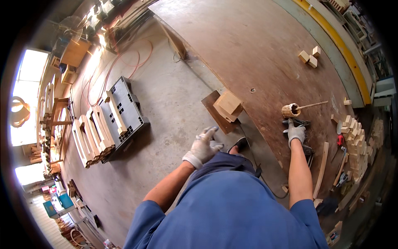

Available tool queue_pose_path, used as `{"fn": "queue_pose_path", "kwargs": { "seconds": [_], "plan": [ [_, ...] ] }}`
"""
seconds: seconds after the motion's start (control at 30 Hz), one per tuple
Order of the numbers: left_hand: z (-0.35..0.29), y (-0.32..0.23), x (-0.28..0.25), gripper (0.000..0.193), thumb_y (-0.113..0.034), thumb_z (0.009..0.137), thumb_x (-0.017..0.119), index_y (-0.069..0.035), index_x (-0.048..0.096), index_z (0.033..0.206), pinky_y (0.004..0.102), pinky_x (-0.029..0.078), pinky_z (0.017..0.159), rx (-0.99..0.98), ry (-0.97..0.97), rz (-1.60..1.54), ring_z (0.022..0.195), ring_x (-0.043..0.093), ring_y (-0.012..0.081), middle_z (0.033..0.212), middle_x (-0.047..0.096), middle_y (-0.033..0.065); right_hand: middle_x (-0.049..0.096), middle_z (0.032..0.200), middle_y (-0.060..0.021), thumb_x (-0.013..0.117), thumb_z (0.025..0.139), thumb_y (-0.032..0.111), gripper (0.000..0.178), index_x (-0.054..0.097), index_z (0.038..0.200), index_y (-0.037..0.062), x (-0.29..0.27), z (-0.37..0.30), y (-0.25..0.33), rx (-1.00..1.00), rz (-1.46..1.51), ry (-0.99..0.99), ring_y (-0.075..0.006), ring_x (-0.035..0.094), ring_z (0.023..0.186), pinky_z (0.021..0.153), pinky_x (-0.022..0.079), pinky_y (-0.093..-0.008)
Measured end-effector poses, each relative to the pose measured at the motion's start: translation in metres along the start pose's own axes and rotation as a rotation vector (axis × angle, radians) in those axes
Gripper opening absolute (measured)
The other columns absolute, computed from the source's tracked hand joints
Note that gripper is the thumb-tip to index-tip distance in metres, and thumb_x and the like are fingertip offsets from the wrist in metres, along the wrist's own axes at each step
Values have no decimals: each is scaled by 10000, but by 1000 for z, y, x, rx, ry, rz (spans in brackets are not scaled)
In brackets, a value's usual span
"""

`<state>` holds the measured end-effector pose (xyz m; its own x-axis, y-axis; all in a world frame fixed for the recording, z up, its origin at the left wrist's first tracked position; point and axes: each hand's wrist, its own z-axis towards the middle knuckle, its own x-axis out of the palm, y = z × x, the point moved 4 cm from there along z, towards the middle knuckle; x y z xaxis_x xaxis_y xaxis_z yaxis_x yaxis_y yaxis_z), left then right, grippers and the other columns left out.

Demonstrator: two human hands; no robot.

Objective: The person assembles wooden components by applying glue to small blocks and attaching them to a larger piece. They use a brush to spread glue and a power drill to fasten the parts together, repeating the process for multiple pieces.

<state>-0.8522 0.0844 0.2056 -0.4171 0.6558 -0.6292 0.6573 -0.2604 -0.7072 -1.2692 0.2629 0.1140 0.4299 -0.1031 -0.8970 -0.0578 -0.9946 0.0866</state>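
Note:
My left hand [201, 147], in a pale glove, hangs in the air in front of my body. Its fingers are apart and nothing is in them. My right hand [296, 133], gloved too, is on a black tool [304, 123] lying on the brown worktable [265, 62]. The fingers seem to close over it, partly hidden; its exact kind does not show. Just beyond stands a glue-crusted round pot [289, 111] with a thin wooden stick [314, 104] leaning out of it. Left of the table edge, a wooden block stack [229, 104] rests on a brown board [211, 101].
Small wood blocks [313, 61] lie on the table's far side, with a larger block pile [356, 137] at right. A curved wooden strip [321, 170] lies beside my right forearm. On the floor at left, wooden frames [93, 135] rest on a grey pallet [134, 118]. Red hoses [108, 76] cross the floor.

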Motion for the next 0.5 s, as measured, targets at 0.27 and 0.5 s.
{"fn": "queue_pose_path", "kwargs": {
  "seconds": [0.27, 0.5],
  "plan": [
    [-12, 15, -6, 643, -252, 874, 791, -89, 573, 1457, 445, 496, 1089, 11, 101, -43, 1295, 589, 395, 1448, 589, 185, 791, 1047, -180, 755, 884, 482, 770, 572, 1303, -138, 2, -1, 14, 151, 303, 221, -288, 779, 920, 845, 591, -423],
    [19, 31, -41, 600, -281, 876, 796, -80, 620, 1413, 452, 537, 1029, 66, -33, -70, 1203, 658, 386, 1359, 656, 180, 765, 795, -133, 790, 872, 369, 424, 752, 961, -44, -15, -45, 19, 19, 91, 111, -244, 730, 636, 656, 564, -423]
  ]
}}
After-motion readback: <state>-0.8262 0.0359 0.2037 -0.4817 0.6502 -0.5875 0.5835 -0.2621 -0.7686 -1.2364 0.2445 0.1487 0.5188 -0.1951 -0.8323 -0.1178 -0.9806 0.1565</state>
